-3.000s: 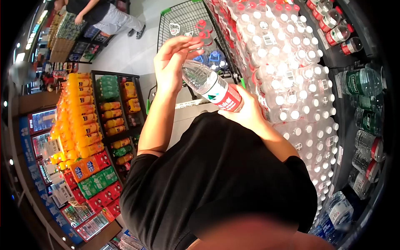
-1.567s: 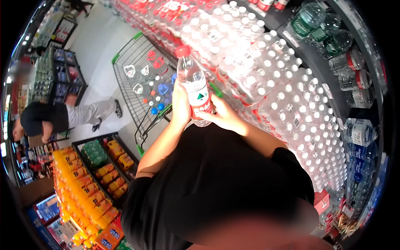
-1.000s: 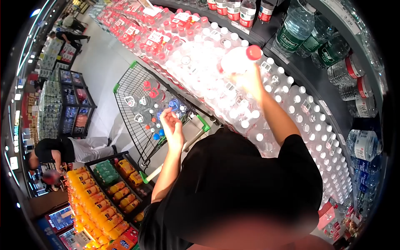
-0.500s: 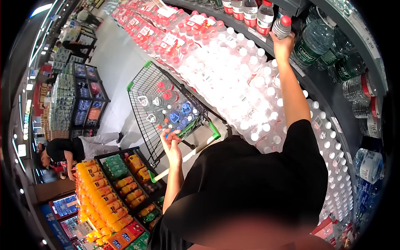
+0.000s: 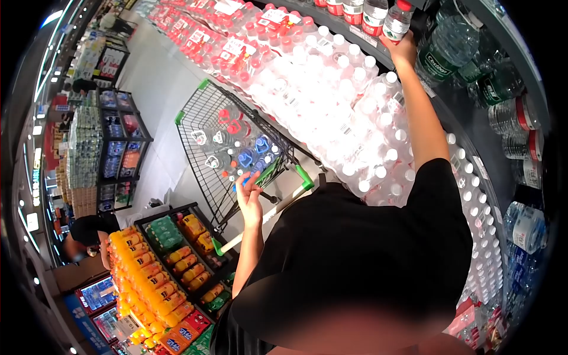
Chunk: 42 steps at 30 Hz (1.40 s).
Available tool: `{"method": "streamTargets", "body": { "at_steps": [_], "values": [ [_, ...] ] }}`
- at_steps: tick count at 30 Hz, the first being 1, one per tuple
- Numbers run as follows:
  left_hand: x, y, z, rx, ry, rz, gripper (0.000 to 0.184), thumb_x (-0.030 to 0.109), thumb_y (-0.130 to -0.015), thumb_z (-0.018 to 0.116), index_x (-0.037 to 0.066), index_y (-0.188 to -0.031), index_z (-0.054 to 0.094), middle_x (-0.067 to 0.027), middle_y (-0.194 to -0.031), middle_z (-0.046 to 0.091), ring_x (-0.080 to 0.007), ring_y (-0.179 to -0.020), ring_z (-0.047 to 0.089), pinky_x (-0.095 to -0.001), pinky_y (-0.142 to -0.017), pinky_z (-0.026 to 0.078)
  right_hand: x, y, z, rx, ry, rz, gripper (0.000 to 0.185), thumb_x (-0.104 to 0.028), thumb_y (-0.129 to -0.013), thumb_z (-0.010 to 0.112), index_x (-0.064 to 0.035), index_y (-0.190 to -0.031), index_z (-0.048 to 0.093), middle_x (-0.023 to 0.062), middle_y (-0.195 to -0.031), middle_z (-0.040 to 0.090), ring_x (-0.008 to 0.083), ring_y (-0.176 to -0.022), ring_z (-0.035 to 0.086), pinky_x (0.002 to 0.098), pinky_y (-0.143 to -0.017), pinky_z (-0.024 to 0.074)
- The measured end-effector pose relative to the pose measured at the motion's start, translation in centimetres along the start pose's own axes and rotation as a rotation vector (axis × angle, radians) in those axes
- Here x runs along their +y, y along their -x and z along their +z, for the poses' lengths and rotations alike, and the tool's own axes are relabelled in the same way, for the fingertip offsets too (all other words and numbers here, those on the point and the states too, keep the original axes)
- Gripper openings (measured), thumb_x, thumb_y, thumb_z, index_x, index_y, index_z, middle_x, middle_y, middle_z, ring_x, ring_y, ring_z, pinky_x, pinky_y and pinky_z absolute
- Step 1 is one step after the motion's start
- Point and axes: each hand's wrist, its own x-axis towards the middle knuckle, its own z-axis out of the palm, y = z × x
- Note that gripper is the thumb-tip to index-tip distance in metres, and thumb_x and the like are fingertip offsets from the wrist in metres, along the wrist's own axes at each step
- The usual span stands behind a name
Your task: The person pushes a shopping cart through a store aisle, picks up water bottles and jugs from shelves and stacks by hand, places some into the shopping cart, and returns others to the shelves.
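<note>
At the upper right, my right hand (image 5: pixel 403 51) is wrapped round the lower part of a clear bottle (image 5: pixel 397 22) with a red cap and a red-and-white label. That bottle stands upright at the shelf edge, beside a row of similar red-labelled bottles (image 5: pixel 374 16). My left hand (image 5: pixel 249 195) is raised in front of my body with its fingers apart and nothing in it. Just beyond it is the shopping cart (image 5: pixel 195 148), which holds several bottles and jugs with red, blue and white caps (image 5: pixel 245 155).
Packs of white-capped bottles (image 5: pixel 331 112) are stacked between the cart and the dark shelf (image 5: pixel 458 112). Large green-labelled bottles (image 5: pixel 441 56) stand right of my right hand. Orange drinks (image 5: pixel 142 266) are stacked at the lower left, near a bending person (image 5: pixel 89 231).
My right hand has carried the bottle from in front of my body up to the shelf, where it now stands more upright. My left hand let go of it earlier and stays raised near the cart.
</note>
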Motion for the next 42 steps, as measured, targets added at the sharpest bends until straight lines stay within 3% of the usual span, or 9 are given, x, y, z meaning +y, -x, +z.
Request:
{"method": "streamTargets", "body": {
  "at_steps": [5,6,7,10,12,19,23,32,42],
  "values": [
    [-1.3,-0.5,-1.6,-0.017,-0.068,0.111,0.057,-0.01,-0.081,0.044,0.005,-0.136,0.04,-0.0175,-0.138,0.051,-0.0169,-0.094,0.054,-0.0295,-0.088,0.045,0.9,1.1,0.2,-0.04,-0.138,-0.014,0.089,-0.042,-0.068,0.084,-0.0017,-0.136,0.042,0.0219,-0.128,0.058,0.0385,-0.114,0.058,0.0413,-0.095,0.0477],
    [-1.0,-0.6,-1.8,-0.008,-0.074,0.113,0.057,-0.01,-0.081,0.044,0.004,-0.136,0.04,-0.0168,-0.139,0.05,-0.018,-0.097,0.054,-0.0301,-0.09,0.044,0.0,1.7,-1.1,-0.062,-0.165,-0.024,0.097,-0.032,-0.071,0.083,0.0013,-0.144,0.029,0.0264,-0.131,0.054,0.0416,-0.116,0.056,0.0419,-0.099,0.0451],
    [-0.9,-0.6,-2.1,0.0,-0.08,0.112,0.057,-0.01,-0.082,0.044,0.004,-0.137,0.04,-0.016,-0.14,0.048,-0.019,-0.1,0.054,-0.0307,-0.091,0.044,-0.4,2.7,-1.5,0.007,-0.109,-0.096,0.096,-0.03,-0.071,0.082,0.0031,-0.143,0.03,0.0278,-0.131,0.053,0.042,-0.117,0.055,0.042,-0.1,0.0445],
    [-1.7,-0.9,-3.8,0.065,-0.169,0.125,0.06,-0.012,-0.081,0.045,0.005,-0.138,0.039,-0.0095,-0.12,0.049,-0.0128,-0.087,0.051,-0.0248,-0.078,0.044,-1.6,6.6,-3.3,0.055,-0.1,-0.2,0.09,-0.026,-0.073,0.08,0.0106,-0.14,0.032,0.0338,-0.13,0.05,0.0444,-0.12,0.051,0.0432,-0.103,0.0412],
    [-2.1,-1.3,-5.0,0.055,-0.229,0.181,0.062,-0.012,-0.08,0.046,0.006,-0.139,0.039,-0.0053,-0.107,0.047,-0.0081,-0.077,0.047,-0.0206,-0.067,0.04,-2.7,10.6,-4.8,-0.021,-0.134,-0.177,0.082,-0.025,-0.078,0.078,0.0066,-0.14,0.035,0.0284,-0.136,0.049,0.0388,-0.127,0.048,0.0409,-0.106,0.0394],
    [-4.8,-2.7,-10.4,-0.044,-0.326,0.272,0.062,-0.012,-0.078,0.042,0.006,-0.137,0.041,-0.0074,-0.107,0.049,-0.01,-0.076,0.048,-0.0226,-0.066,0.042,-5.8,24.8,-8.9,-0.311,-0.092,-0.167,0.072,-0.023,-0.08,0.074,0.0014,-0.138,0.04,0.0241,-0.133,0.05,0.0404,-0.123,0.048,0.045,-0.105,0.0372],
    [-5.4,-2.2,-13.6,-0.049,-0.385,0.233,0.061,-0.01,-0.077,0.041,0.007,-0.136,0.045,-0.0078,-0.108,0.051,-0.0114,-0.074,0.048,-0.0252,-0.065,0.043,-6.1,28.5,-10.7,-0.223,-0.077,-0.294,0.064,-0.016,-0.081,0.073,0.0008,-0.136,0.044,0.0216,-0.133,0.052,0.0369,-0.124,0.048,0.0431,-0.105,0.0376],
    [-6.7,-0.5,-20.9,0.019,-0.458,0.165,0.052,-0.009,-0.08,0.047,0.007,-0.129,0.049,-0.0087,-0.101,0.049,-0.0157,-0.069,0.049,-0.0285,-0.065,0.044,-4.6,32.9,-13.0,-0.323,0.312,-0.242,0.067,-0.034,-0.088,0.066,0.002,-0.138,0.042,0.0243,-0.141,0.044,0.0407,-0.135,0.036,0.048,-0.113,0.0264],
    [-7.3,-0.2,-27.9,0.062,-0.539,0.153,0.054,-0.013,-0.075,0.053,0.01,-0.123,0.052,-0.0104,-0.095,0.049,-0.0184,-0.065,0.051,-0.0311,-0.059,0.046,-5.3,33.6,-12.8,-0.319,0.432,-0.219,0.061,-0.037,-0.091,0.063,0.0018,-0.135,0.047,0.0237,-0.141,0.046,0.0395,-0.136,0.036,0.0463,-0.112,0.0285]
  ]
}}
